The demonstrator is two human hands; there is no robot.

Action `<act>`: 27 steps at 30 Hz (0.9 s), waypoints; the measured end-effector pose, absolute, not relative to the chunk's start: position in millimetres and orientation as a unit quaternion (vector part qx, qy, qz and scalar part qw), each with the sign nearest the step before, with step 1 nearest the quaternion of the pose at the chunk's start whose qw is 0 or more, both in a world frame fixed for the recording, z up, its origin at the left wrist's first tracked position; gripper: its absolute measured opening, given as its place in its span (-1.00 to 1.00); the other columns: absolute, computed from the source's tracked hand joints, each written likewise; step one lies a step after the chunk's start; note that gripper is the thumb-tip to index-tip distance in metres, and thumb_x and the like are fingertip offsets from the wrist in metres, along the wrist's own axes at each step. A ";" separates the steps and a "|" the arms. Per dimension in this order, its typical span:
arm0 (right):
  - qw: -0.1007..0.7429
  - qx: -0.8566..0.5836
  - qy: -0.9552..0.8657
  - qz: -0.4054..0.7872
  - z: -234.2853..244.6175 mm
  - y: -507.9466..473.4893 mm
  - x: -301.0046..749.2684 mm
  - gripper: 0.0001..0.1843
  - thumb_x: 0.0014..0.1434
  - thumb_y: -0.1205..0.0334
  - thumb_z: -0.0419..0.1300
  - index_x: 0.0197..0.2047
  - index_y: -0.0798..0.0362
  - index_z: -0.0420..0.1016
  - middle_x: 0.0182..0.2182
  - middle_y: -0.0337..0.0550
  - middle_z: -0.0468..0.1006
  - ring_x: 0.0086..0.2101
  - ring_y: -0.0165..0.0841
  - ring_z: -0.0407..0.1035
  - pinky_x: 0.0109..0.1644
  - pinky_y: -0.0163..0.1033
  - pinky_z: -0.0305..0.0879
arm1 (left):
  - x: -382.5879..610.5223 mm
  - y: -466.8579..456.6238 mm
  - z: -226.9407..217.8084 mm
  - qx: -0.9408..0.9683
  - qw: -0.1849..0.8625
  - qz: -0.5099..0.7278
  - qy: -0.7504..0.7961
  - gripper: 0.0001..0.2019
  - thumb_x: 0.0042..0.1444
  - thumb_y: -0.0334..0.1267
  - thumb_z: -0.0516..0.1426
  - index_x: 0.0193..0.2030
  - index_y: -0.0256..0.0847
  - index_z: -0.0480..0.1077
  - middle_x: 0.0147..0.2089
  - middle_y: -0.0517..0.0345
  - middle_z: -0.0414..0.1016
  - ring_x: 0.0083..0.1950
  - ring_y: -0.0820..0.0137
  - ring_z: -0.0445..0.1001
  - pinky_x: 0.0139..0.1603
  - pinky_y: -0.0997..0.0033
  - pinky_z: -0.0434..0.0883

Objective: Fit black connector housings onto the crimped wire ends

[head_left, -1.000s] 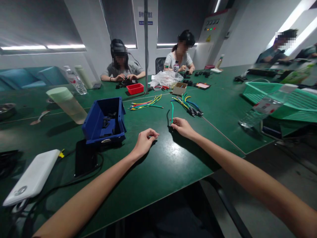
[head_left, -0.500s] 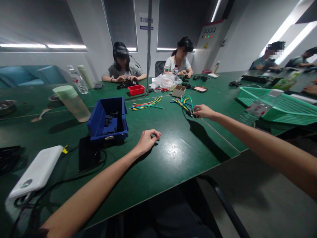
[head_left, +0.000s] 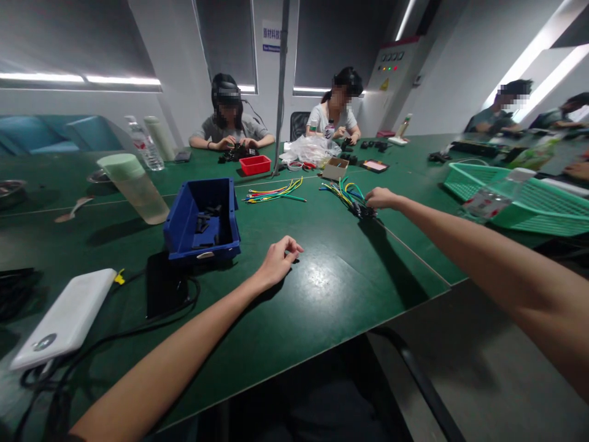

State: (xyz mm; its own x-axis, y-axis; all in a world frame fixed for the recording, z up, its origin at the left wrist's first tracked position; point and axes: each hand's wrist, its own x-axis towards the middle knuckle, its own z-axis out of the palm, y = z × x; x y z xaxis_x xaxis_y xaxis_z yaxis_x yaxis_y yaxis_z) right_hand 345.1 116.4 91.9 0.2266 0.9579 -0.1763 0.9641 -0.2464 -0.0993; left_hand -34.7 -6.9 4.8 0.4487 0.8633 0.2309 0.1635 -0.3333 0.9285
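My left hand (head_left: 280, 259) rests on the green table (head_left: 317, 325), its fingers loosely curled and the thumb near the index finger. Nothing shows in it. My right hand (head_left: 381, 199) reaches out to a bundle of coloured wires (head_left: 346, 194) with black ends (head_left: 361, 210). Its fingers are drawn together at the bundle's right side. What they pinch, if anything, is hidden. To the left of that bundle lies a second group of coloured wires (head_left: 275, 192), apart from both hands. A blue bin (head_left: 177, 236) with small black parts (head_left: 202, 222) stands left of my left hand.
Left are a white power bank (head_left: 69, 313), a dark phone (head_left: 164, 285) with a cable, and a tilted cup (head_left: 133, 187). A red tray (head_left: 254, 164) and small cardboard box (head_left: 335, 168) lie farther back. Right is a green basket (head_left: 543, 209). Two people sit opposite.
My right hand has shifted slightly right and up, off the black ends. The green wire loop that stood up beside it now lies lower in the bundle. My left hand keeps its curled pose.
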 end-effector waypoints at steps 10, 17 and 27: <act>0.029 0.799 0.600 0.005 68.9 126.5 334.1 -0.56 0.02 0.23 0.18 -0.01 0.12 0.57 -0.11 0.15 0.56 -0.11 -0.11 0.46 -0.10 -0.16 0.34 | -33.0 -12.6 12.3 0.744 0.449 0.341 0.359 -0.96 0.15 -0.31 0.07 -0.31 -0.20 0.30 -0.23 0.06 0.52 -0.26 0.39 0.47 -0.26 0.41 0.37; -0.098 0.756 0.640 0.097 77.9 111.2 292.5 -0.63 0.20 0.21 0.04 0.01 0.09 0.52 -0.09 0.10 0.56 -0.09 -0.16 0.42 -0.06 -0.20 0.27 | -32.1 -13.6 16.9 0.779 0.408 0.317 0.355 -0.95 0.13 -0.34 0.07 -0.34 -0.20 0.33 -0.27 0.10 0.52 -0.31 0.40 0.44 -0.29 0.41 0.32; -0.183 0.660 0.725 0.077 9.4 59.6 182.0 -0.56 0.29 0.01 -0.09 -0.20 0.07 0.54 -0.45 -0.02 0.59 -0.40 -0.24 0.44 -0.34 -0.26 0.10 | -30.8 -14.8 13.8 0.782 0.405 0.317 0.352 -0.95 0.20 -0.30 0.05 -0.29 -0.19 0.26 -0.30 0.14 0.53 -0.30 0.41 0.46 -0.25 0.39 0.34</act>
